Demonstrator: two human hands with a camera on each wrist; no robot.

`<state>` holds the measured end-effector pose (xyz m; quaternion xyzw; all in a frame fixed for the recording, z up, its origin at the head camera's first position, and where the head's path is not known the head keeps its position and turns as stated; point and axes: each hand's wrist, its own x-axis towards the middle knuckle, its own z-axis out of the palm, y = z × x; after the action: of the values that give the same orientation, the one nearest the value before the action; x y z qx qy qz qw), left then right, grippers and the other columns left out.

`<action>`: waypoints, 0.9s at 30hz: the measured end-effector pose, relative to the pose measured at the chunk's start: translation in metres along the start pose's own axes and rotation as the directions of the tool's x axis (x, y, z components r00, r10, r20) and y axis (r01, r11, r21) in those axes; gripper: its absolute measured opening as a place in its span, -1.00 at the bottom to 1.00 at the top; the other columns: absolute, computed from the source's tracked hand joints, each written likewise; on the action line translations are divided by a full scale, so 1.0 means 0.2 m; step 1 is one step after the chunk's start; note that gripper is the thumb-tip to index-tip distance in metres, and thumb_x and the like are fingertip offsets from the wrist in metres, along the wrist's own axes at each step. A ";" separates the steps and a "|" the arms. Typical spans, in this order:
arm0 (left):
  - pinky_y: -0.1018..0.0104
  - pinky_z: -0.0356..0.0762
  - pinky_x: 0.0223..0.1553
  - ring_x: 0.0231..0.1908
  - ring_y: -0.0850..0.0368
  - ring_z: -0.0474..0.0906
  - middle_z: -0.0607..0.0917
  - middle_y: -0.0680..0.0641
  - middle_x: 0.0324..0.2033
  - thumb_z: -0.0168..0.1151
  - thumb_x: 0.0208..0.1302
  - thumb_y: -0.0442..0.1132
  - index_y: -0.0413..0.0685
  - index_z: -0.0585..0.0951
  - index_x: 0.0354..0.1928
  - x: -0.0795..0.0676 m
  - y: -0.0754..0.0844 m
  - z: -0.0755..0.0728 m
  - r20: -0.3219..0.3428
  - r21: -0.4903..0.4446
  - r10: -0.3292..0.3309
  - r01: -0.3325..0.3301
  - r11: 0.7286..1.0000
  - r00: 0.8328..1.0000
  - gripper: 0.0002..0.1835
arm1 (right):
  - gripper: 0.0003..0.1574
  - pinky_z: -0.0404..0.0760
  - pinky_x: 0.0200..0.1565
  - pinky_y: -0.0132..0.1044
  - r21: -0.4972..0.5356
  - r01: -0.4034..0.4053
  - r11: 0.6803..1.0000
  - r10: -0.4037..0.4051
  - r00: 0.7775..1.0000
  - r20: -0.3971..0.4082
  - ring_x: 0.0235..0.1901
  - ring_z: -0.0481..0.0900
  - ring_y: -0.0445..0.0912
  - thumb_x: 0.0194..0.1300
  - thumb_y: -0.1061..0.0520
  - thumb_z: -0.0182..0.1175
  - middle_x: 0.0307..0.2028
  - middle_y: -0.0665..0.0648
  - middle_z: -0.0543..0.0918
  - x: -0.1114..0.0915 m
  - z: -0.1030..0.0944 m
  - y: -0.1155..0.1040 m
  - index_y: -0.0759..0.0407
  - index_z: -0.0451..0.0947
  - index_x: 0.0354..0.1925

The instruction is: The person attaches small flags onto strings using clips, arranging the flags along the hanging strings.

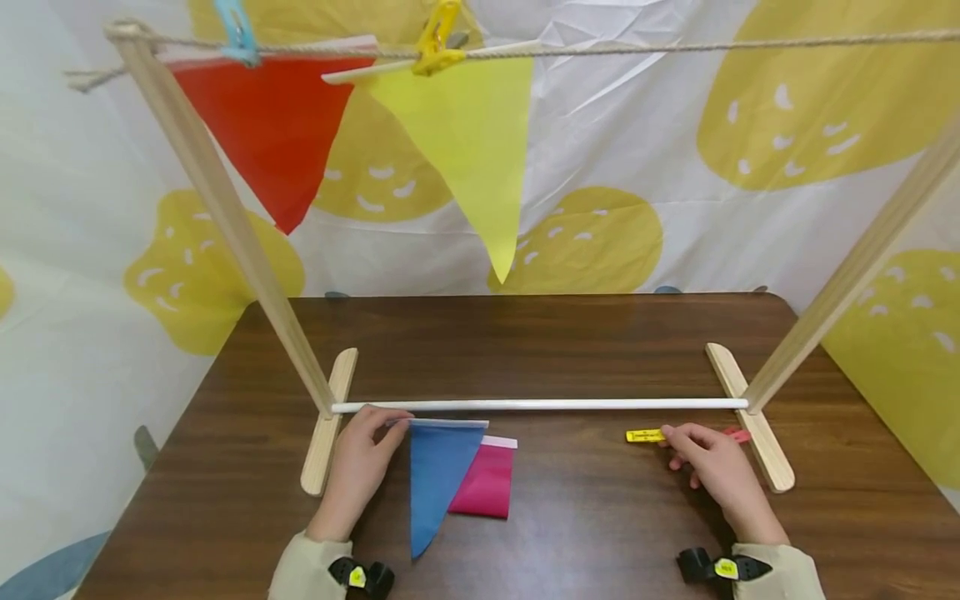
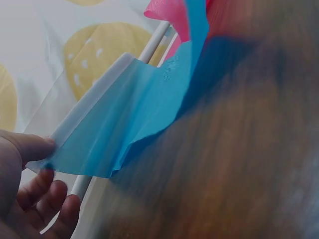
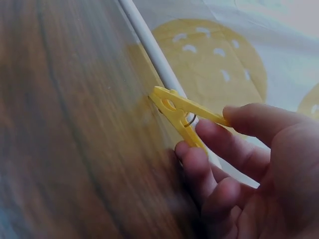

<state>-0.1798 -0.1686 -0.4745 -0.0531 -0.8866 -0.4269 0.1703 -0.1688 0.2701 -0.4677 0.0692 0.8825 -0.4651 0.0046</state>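
Note:
My left hand [image 1: 367, 450] pinches the white-edged top corner of a blue triangular pennant [image 1: 442, 475] between thumb and fingers. In the left wrist view the blue cloth [image 2: 149, 99] bends and slants up off the wood. A magenta pennant [image 1: 491, 483] with a white top strip lies partly behind the blue one. At the right, my right hand [image 1: 708, 462] pinches a yellow clothespin [image 1: 643, 436] by its handle end, its tip pointing left. The right wrist view shows the thumb on one leg of the clothespin [image 3: 174, 112]. A red clothespin [image 1: 738, 435] sits partly hidden behind this hand.
A wooden stand with a left post [image 1: 232, 225], a right post [image 1: 855, 267] and a white crossbar [image 1: 540, 405] spans the brown table [image 1: 525, 333]. From its twine [image 1: 675, 47] hang a red pennant [image 1: 277, 125] under a blue clothespin [image 1: 238, 33] and a yellow pennant [image 1: 480, 150] under another yellow clothespin [image 1: 438, 42].

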 end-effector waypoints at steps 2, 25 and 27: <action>0.33 0.34 -0.43 -0.47 0.27 0.36 0.49 0.17 -0.46 0.21 0.14 -0.13 0.17 0.65 -0.31 0.00 0.00 0.00 -0.003 0.011 -0.005 0.005 1.000 1.000 -0.91 | -0.47 0.39 -0.66 -0.28 -0.033 0.018 0.999 -0.018 1.000 0.011 -0.65 0.40 -0.11 0.23 -0.20 0.02 -0.56 0.13 0.55 -0.01 0.00 -0.01 0.24 0.57 -0.31; 0.35 0.33 -0.63 -0.67 0.25 0.39 0.50 0.15 -0.69 0.07 0.19 0.11 0.20 0.61 -0.31 -0.01 0.01 -0.01 0.056 -0.013 -0.137 0.138 0.990 0.989 -0.76 | -0.48 0.51 -0.50 -0.24 0.120 0.068 0.990 -0.085 0.986 0.140 -0.46 0.53 -0.15 0.33 -0.10 -0.08 -0.34 0.12 0.63 0.00 -0.03 0.02 0.34 0.50 -0.19; 0.35 0.34 -0.62 -0.66 0.25 0.40 0.51 0.16 -0.68 0.07 0.19 0.11 0.20 0.62 -0.32 -0.01 0.01 -0.01 0.058 -0.013 -0.136 0.137 0.990 0.989 -0.76 | -0.48 0.51 -0.51 -0.25 0.116 0.066 0.991 -0.082 0.987 0.139 -0.46 0.53 -0.15 0.33 -0.11 -0.08 -0.35 0.12 0.62 0.00 -0.03 0.02 0.34 0.50 -0.19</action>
<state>-0.1765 -0.1680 -0.4720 -0.0060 -0.8889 -0.4434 0.1148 -0.1680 0.2764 -0.4676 0.0030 0.8547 -0.5170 0.0469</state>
